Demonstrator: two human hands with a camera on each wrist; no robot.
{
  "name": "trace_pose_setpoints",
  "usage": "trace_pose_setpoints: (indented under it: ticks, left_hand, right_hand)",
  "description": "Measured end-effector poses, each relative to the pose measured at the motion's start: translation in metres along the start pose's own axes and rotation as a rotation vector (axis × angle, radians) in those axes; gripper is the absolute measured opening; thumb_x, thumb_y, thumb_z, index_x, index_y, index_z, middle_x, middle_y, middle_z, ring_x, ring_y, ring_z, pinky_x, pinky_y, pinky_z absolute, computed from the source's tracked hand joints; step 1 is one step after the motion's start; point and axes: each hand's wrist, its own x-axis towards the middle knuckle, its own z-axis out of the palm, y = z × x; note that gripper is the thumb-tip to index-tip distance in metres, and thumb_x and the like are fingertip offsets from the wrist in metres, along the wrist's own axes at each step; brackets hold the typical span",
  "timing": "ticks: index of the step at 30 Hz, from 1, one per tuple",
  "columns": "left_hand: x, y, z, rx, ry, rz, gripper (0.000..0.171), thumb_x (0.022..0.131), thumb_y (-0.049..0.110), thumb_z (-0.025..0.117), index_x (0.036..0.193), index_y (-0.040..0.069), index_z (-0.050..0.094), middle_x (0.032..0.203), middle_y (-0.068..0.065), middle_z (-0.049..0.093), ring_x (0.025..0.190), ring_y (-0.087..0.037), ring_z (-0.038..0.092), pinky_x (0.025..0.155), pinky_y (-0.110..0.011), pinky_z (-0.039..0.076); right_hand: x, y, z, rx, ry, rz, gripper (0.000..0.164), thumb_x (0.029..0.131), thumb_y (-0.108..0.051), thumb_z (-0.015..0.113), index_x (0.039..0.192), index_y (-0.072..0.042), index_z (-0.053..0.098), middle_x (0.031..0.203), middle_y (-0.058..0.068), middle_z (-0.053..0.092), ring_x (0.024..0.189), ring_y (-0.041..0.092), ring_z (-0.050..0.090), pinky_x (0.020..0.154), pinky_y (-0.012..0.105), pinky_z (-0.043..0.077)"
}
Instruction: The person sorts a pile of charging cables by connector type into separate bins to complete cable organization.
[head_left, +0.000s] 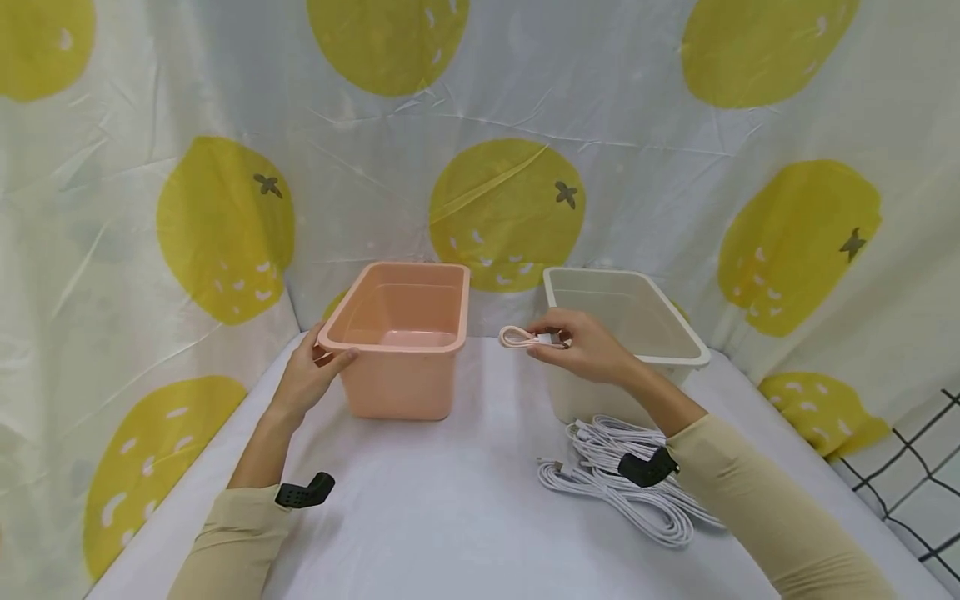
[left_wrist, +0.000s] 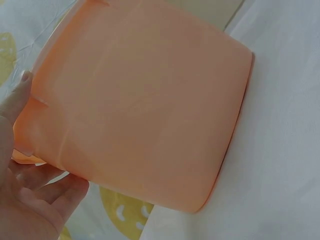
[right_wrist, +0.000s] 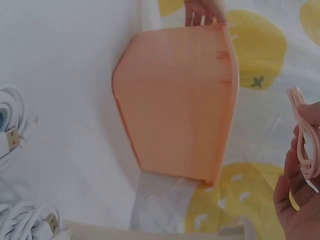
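Pink cable (head_left: 522,337): one, folded into a short bundle, held in the air between the two bins, above the table (head_left: 450,500). Right hand (head_left: 581,343) pinches it at the plug end between thumb and curled fingers; the looped end sticks out to the left. In the right wrist view the loops hang beside the fingers (right_wrist: 295,190).

Handling, judged: light, limp, smooth-jacketed. A loose fold will spring open if gripped at one strand only; best hold is across the whole bundle near its middle, or at the plug where the stiff part gives purchase. Not fragile, though the connector should not be bent.

Pink bin (head_left: 401,337): one, upright on the table, appears empty. Left hand (head_left: 311,375) grips its near left corner, thumb over the rim, fingers under the lip. Thin stiff plastic, probably light enough to slide if nudged; the hand steadies it.

Beige bin (head_left: 660,333): one, just right of the right hand; its contents cannot be made out.

White cables (head_left: 630,483): a loose heap on the table in front of the beige bin, under the right forearm. Several, tangled; exact count not readable. At least three plugs show.

Backdrop: cloth (head_left: 225,167) printed with yellow fruit.
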Motion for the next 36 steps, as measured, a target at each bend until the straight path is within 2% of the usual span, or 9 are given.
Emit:
trace_pose_setpoints:
  ticks: [4,11,17,21,24,31,36]
  left_hand:
    - [0.004,-0.004,0.0,0.003,0.0,-0.005,0.091,0.1,0.028,0.072,0.166,0.006,0.013,0.159,-0.027,0.035,0.143,-0.048,0.036,0.113,-0.061,0.033]
    - [0.007,-0.008,-0.002,0.01,0.001,0.017,0.09,0.1,0.029,0.072,0.166,0.008,0.014,0.16,-0.026,0.034,0.144,-0.047,0.036,0.113,-0.06,0.033]
    - [0.007,-0.008,-0.001,0.006,-0.003,0.021,0.09,0.1,0.029,0.072,0.166,0.008,0.014,0.159,-0.026,0.035,0.143,-0.047,0.036,0.113,-0.061,0.034]
    - [0.005,-0.01,-0.001,-0.003,-0.005,0.017,0.09,0.1,0.028,0.072,0.166,0.009,0.014,0.159,-0.025,0.034,0.143,-0.047,0.037,0.113,-0.06,0.034]
    - [0.004,-0.01,-0.001,0.005,-0.007,0.007,0.091,0.1,0.029,0.072,0.166,0.008,0.013,0.16,-0.026,0.033,0.143,-0.048,0.037,0.113,-0.06,0.034]
    - [0.005,-0.012,0.0,-0.006,-0.002,0.021,0.09,0.1,0.029,0.072,0.166,0.01,0.014,0.16,-0.025,0.033,0.144,-0.047,0.036,0.113,-0.06,0.033]
    - [0.004,-0.011,0.001,-0.007,0.011,0.024,0.09,0.1,0.029,0.073,0.166,0.01,0.016,0.158,-0.025,0.037,0.143,-0.047,0.038,0.112,-0.061,0.035]
  right_hand:
    - [0.015,0.001,0.005,0.011,0.0,0.014,0.024,0.09,-0.015,0.081,0.111,-0.005,0.078,0.091,-0.003,0.068,0.075,0.018,0.052,0.063,0.028,0.043]
    - [0.04,0.005,0.016,0.032,-0.016,0.091,0.027,0.093,-0.02,0.079,0.116,-0.005,0.078,0.097,0.001,0.071,0.079,0.02,0.055,0.067,0.031,0.045]
    - [0.06,0.005,0.029,0.067,-0.046,0.13,0.026,0.094,-0.019,0.078,0.116,-0.005,0.078,0.097,0.003,0.071,0.075,0.022,0.056,0.062,0.033,0.046]
    - [0.072,0.005,0.042,0.085,-0.056,0.121,0.027,0.094,-0.017,0.079,0.117,-0.003,0.077,0.099,0.005,0.072,0.075,0.022,0.058,0.061,0.032,0.046]
    - [0.08,0.002,0.049,0.08,-0.057,0.11,0.029,0.093,-0.018,0.079,0.117,-0.001,0.077,0.102,0.006,0.072,0.08,0.02,0.06,0.066,0.031,0.049]
    - [0.1,-0.003,0.061,0.056,-0.074,0.115,0.026,0.094,-0.021,0.076,0.115,-0.005,0.077,0.1,0.003,0.071,0.083,0.017,0.059,0.071,0.031,0.049]
    - [0.114,-0.004,0.068,0.087,-0.07,0.132,0.028,0.093,-0.02,0.076,0.116,-0.004,0.078,0.104,0.002,0.074,0.085,0.016,0.062,0.075,0.029,0.05]
